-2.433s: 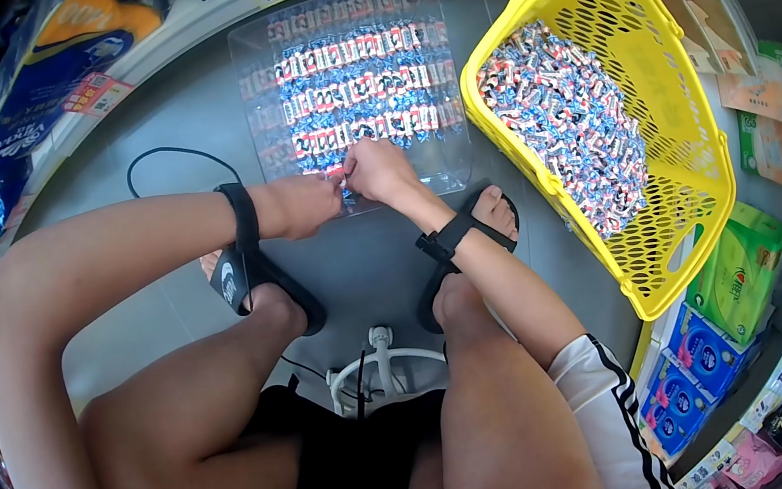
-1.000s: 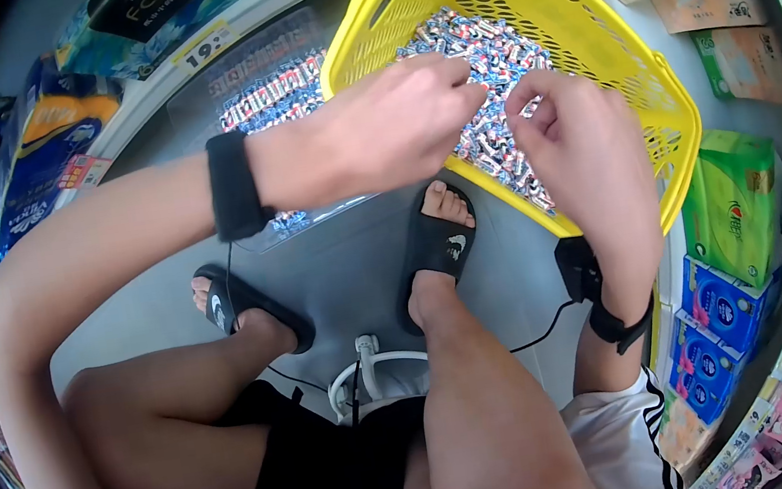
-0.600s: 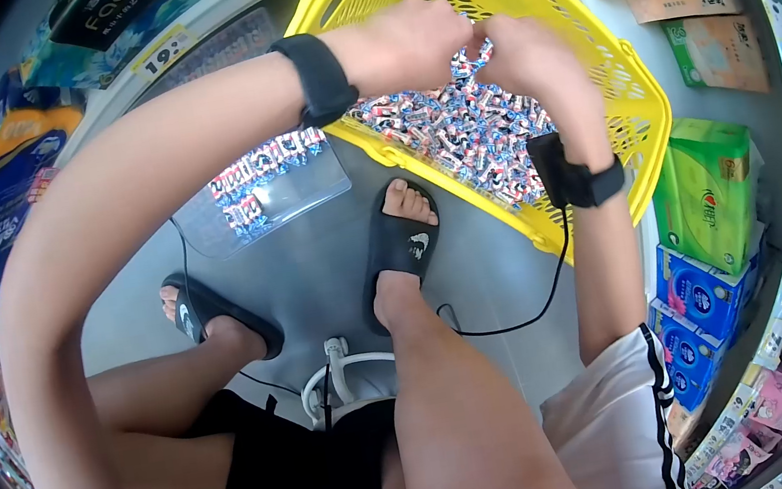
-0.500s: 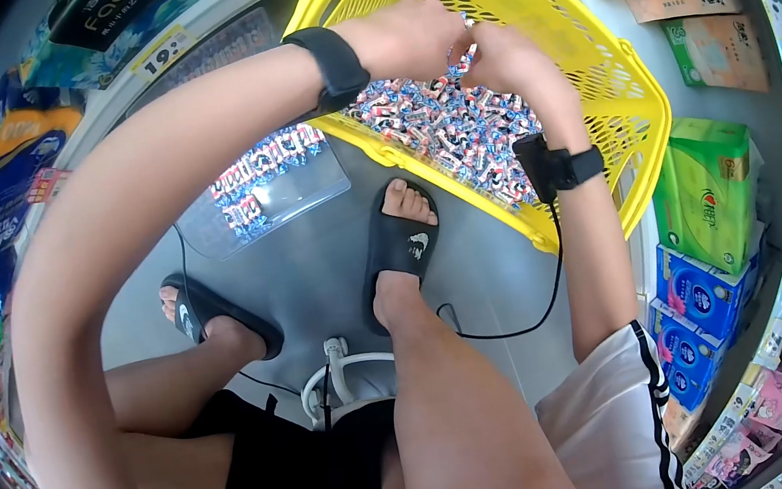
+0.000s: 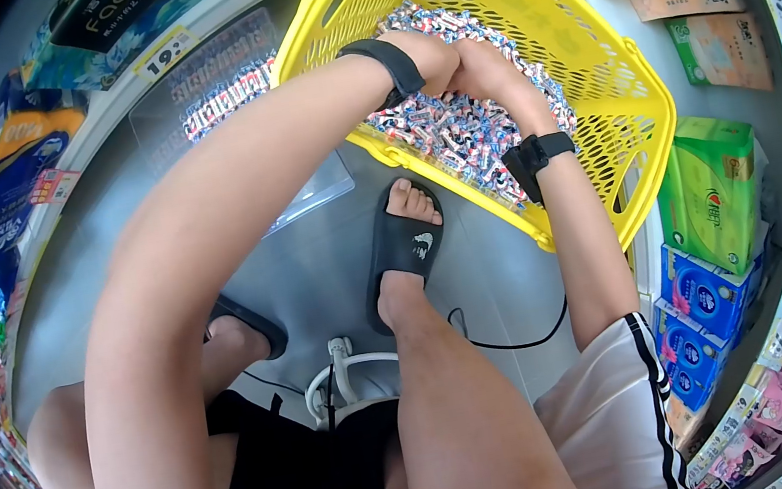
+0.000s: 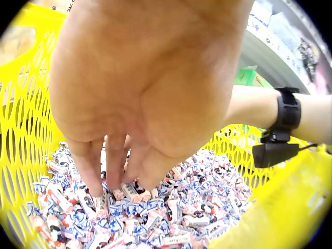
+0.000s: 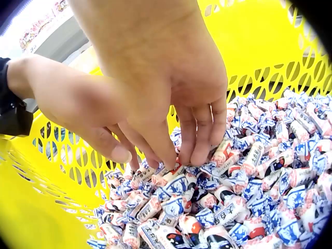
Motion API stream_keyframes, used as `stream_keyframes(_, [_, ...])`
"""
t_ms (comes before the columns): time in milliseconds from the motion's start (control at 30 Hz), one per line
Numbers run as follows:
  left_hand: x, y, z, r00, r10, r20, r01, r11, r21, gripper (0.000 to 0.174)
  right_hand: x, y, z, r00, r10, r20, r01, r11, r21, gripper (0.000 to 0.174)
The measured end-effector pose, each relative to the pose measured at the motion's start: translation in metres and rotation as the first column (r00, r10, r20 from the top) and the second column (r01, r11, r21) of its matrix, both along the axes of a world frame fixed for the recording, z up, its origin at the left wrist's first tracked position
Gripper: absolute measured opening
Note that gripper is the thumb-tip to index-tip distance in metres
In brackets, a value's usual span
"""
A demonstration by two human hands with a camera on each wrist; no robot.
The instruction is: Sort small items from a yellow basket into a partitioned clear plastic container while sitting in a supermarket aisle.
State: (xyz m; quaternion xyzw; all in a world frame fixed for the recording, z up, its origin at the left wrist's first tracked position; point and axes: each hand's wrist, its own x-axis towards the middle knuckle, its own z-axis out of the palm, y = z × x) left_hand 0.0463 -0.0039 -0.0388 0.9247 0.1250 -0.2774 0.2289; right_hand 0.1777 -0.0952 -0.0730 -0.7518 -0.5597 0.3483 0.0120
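Note:
Both hands are down in a yellow plastic basket point(image 5: 647, 145), on a heap of wrapped candies point(image 5: 455, 134) with white, blue and red twist wrappers. In the left wrist view, my left hand point(image 6: 140, 93) reaches down with fairly straight fingers, the tips among the candies point(image 6: 150, 218). In the right wrist view, my right hand point(image 7: 161, 78) points down beside it, thumb and fingertips close together on the candies point(image 7: 249, 192). The hands overlap in the head view, which hides their fingertips. A clear plastic tray point(image 5: 327, 188) holding rows of candies stands left of the basket, partly behind the left forearm.
Shelves with price tags point(image 5: 164, 56) curve along the back. Green tissue packs point(image 5: 712, 196) and blue packs point(image 5: 698, 300) line the right side. A black cable point(image 5: 527, 343) trails on the floor near the sandalled feet, by a white stool base point(image 5: 348, 362).
Both hands have gone from the clear tray to the yellow basket. Candies showed between the fingers above the heap half a second ago; since then the hands have lowered onto the heap.

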Motion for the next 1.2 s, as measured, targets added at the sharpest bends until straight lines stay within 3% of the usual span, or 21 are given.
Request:
stream_keyframes(267, [0.003, -0.003, -0.004, 1.000, -0.024, 0.005, 0.024, 1.000, 0.004, 0.029, 0.002, -0.001, -0.015, 0.995, 0.088, 0.046, -0.088, 0.996, -0.016, 0.045])
stream_keyframes(467, [0.011, 0.003, -0.022, 0.999, 0.028, -0.039, -0.032, 0.996, -0.088, 0.031, 0.003, -0.005, -0.016, 0.995, 0.050, -0.088, -0.051, 0.999, -0.006, 0.047])
stream_keyframes(533, [0.009, 0.004, -0.019, 0.991, 0.087, -0.098, -0.103, 0.981, -0.167, 0.033, 0.006, -0.005, -0.020, 0.976, -0.032, -0.217, -0.011, 0.981, -0.195, 0.049])
stream_keyframes(567, [0.008, 0.003, -0.018, 0.991, 0.088, -0.099, -0.104, 0.981, -0.166, 0.033, 0.006, -0.006, -0.022, 0.976, -0.031, -0.218, -0.012, 0.981, -0.194, 0.049])
stream_keyframes(633, [0.010, 0.001, -0.020, 0.994, 0.011, -0.106, -0.022, 0.995, -0.098, 0.035, 0.005, -0.010, -0.027, 0.973, 0.061, -0.225, -0.062, 0.998, 0.001, 0.051])
stream_keyframes(767, [0.011, 0.001, -0.021, 0.990, 0.002, -0.143, -0.016, 0.995, -0.099, 0.036, 0.006, -0.012, -0.024, 0.971, 0.038, -0.237, -0.046, 0.999, -0.028, 0.049])
stream_keyframes(867, [0.009, 0.004, -0.034, 1.000, 0.016, -0.013, -0.018, 0.996, -0.083, 0.032, 0.011, -0.012, -0.026, 0.961, 0.089, -0.261, -0.075, 0.995, 0.066, 0.044])
stream_keyframes(933, [0.014, 0.010, -0.050, 0.993, 0.104, -0.052, -0.113, 0.973, -0.201, 0.033, 0.013, -0.007, -0.015, 0.954, 0.020, -0.301, -0.064, 0.988, -0.138, 0.039])
stream_keyframes(967, [0.015, 0.012, -0.056, 0.993, 0.103, -0.054, -0.112, 0.974, -0.199, 0.033, 0.013, -0.007, -0.010, 0.953, 0.020, -0.303, -0.064, 0.989, -0.136, 0.039])
stream_keyframes(1100, [0.017, 0.012, -0.043, 0.999, 0.046, -0.018, -0.048, 0.986, -0.160, 0.046, 0.017, -0.009, -0.005, 0.957, 0.063, -0.282, -0.088, 0.993, -0.078, 0.035])
stream_keyframes(1200, [0.013, 0.008, -0.014, 0.999, 0.044, 0.016, -0.041, 0.983, -0.178, 0.059, 0.019, -0.007, 0.013, 0.980, 0.018, -0.200, -0.047, 0.989, -0.143, 0.036])
